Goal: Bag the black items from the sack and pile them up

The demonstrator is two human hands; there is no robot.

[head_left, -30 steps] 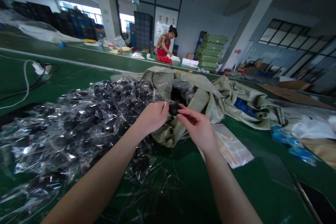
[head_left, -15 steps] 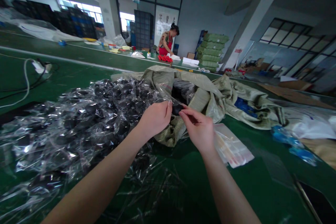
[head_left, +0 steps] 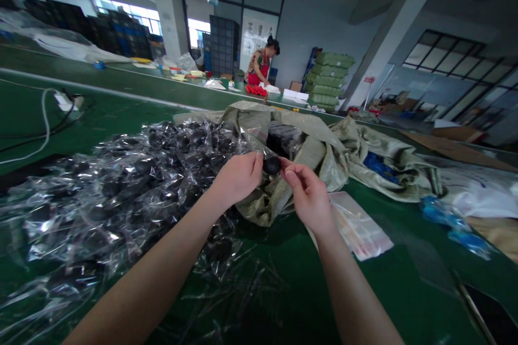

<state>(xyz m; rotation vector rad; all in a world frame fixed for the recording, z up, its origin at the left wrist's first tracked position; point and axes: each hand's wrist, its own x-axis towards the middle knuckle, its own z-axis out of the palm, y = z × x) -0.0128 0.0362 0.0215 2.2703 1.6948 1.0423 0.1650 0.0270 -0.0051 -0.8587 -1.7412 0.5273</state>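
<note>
Between my two hands is a round black object (head_left: 271,165), apparently inside a clear plastic bag whose film barely shows. My left hand (head_left: 238,177) is closed at the left side of it, thumb pressed against the curled fingers, pinching the bag. On the right, my right hand (head_left: 307,194) pinches the bag's other edge between thumb and fingertips. Behind them an olive woven sack (head_left: 309,153) lies with its mouth open, dark things inside. A large heap of black pieces in clear bags (head_left: 149,183) spreads to the left, beside my left forearm.
Flat clear bags (head_left: 360,226) lie right of my right forearm. Another woven sack (head_left: 404,164) holds blue items, with blue pieces (head_left: 455,226) nearby. A dark phone-like slab (head_left: 489,307) is at lower right. A power strip (head_left: 68,101) sits left. A co-worker (head_left: 261,64) stands across the table.
The black object now shows more fully between my hands. My right hand has moved slightly right, and my left hand has shifted a little left.
</note>
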